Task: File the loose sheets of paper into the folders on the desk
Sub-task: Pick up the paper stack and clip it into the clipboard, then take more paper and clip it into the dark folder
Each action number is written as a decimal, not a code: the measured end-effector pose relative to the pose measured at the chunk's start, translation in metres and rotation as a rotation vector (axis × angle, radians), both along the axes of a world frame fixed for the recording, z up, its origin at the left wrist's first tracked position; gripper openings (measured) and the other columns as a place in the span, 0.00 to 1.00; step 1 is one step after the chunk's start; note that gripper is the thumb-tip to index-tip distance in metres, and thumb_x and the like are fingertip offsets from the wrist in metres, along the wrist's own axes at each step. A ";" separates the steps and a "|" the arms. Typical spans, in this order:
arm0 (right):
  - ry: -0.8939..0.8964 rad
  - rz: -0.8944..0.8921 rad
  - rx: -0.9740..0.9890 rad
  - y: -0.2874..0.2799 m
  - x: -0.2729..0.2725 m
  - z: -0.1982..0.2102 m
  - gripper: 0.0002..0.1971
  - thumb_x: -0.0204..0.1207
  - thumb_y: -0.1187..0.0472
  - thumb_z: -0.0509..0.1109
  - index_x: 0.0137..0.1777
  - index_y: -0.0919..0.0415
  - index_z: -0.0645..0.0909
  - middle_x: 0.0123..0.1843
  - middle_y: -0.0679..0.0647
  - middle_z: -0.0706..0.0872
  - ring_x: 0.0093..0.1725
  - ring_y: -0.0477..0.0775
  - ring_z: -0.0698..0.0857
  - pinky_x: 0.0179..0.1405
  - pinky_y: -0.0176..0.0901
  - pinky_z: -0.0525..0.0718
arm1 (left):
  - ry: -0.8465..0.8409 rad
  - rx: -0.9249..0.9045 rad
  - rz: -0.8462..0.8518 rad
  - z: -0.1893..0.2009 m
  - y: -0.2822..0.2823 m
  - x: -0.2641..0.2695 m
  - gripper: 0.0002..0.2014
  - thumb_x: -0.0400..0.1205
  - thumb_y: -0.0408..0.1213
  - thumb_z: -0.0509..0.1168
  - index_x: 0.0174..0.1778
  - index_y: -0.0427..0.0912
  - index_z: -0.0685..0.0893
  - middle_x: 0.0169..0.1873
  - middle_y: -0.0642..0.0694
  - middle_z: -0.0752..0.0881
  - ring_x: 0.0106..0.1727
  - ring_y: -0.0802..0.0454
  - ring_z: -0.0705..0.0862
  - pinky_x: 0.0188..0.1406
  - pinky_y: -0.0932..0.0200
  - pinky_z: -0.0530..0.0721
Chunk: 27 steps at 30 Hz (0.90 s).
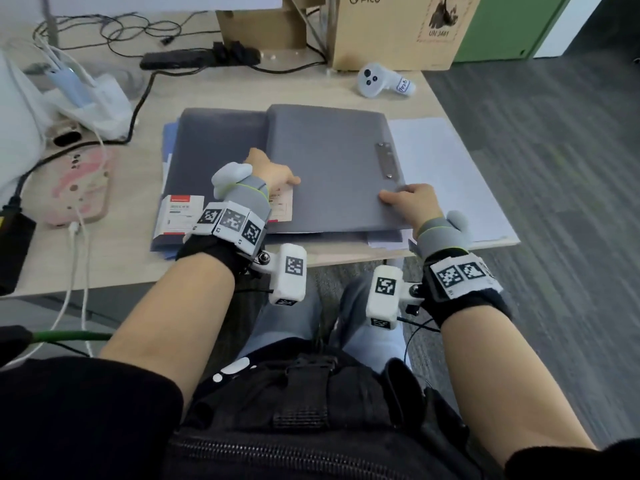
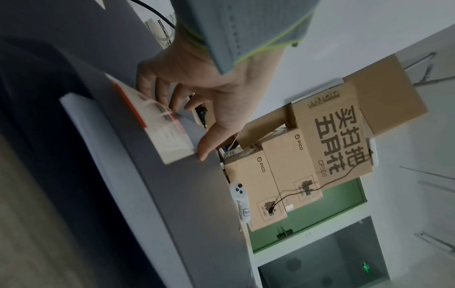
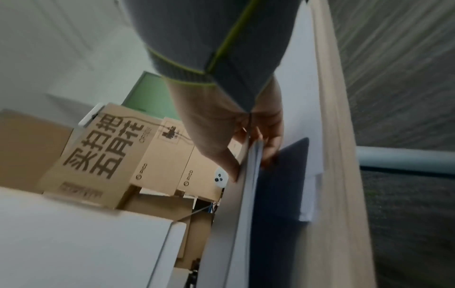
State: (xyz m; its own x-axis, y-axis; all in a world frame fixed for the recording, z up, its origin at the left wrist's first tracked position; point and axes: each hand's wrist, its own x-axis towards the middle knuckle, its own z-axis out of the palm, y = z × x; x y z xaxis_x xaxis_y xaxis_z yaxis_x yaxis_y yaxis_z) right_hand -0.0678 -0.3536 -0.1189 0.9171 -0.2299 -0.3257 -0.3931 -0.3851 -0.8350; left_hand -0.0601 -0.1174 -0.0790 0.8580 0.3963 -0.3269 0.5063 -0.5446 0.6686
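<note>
On the desk (image 1: 117, 258) the grey folder (image 1: 329, 168) lies flat, long axis running away from the person, clip (image 1: 387, 160) along its right edge, beside loose sheets (image 1: 446, 174), the right hand (image 1: 410, 202) pinching its near right corner, the left hand (image 1: 273, 173) resting fingers loosely spread on its left edge over a leaflet (image 2: 160, 124).

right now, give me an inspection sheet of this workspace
surface: light wooden desk, stack at its near edge
job's things: grey clip folder atop dark grey folder; loose white sheets on the right
clutter: white handheld controller, pink phone case, red-and-white leaflets
grippers: left hand touches a leaflet; right hand pinches the grey folder's edge
cables: black power strip, white charging cable
surroundings: brown cardboard boxes, grey carpet
</note>
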 end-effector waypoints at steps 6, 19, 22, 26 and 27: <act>0.008 0.096 -0.350 0.008 0.005 0.001 0.26 0.67 0.41 0.72 0.48 0.67 0.81 0.60 0.63 0.84 0.56 0.64 0.83 0.48 0.46 0.76 | -0.001 -0.333 0.138 0.004 0.013 -0.006 0.36 0.70 0.37 0.77 0.69 0.31 0.67 0.50 0.39 0.85 0.46 0.43 0.87 0.47 0.46 0.89; 0.030 0.065 0.212 0.069 0.010 0.010 0.12 0.70 0.53 0.75 0.48 0.59 0.81 0.45 0.55 0.85 0.44 0.56 0.82 0.46 0.45 0.81 | -0.200 -0.678 0.230 0.005 0.092 -0.021 0.17 0.76 0.27 0.71 0.59 0.36 0.78 0.35 0.40 0.84 0.34 0.46 0.89 0.32 0.42 0.89; 0.118 0.075 0.467 0.082 0.009 0.011 0.03 0.76 0.66 0.71 0.47 0.62 0.79 0.39 0.55 0.86 0.35 0.51 0.86 0.30 0.37 0.87 | -0.269 -0.619 0.165 0.005 0.103 -0.025 0.05 0.77 0.29 0.70 0.41 0.39 0.79 0.36 0.40 0.84 0.27 0.52 0.88 0.34 0.50 0.90; 0.070 0.015 0.508 0.085 0.014 0.005 0.05 0.77 0.71 0.67 0.44 0.60 0.78 0.27 0.47 0.87 0.24 0.43 0.86 0.21 0.32 0.84 | -0.266 -0.422 0.179 0.003 0.116 -0.025 0.06 0.81 0.36 0.66 0.46 0.36 0.85 0.44 0.36 0.91 0.43 0.45 0.90 0.44 0.58 0.87; 0.059 0.004 0.514 0.085 0.014 0.004 0.07 0.77 0.72 0.66 0.43 0.59 0.78 0.28 0.48 0.87 0.26 0.44 0.86 0.21 0.32 0.84 | -0.238 -0.286 0.185 0.000 0.121 -0.025 0.10 0.80 0.37 0.65 0.52 0.37 0.86 0.52 0.35 0.89 0.53 0.40 0.88 0.52 0.57 0.83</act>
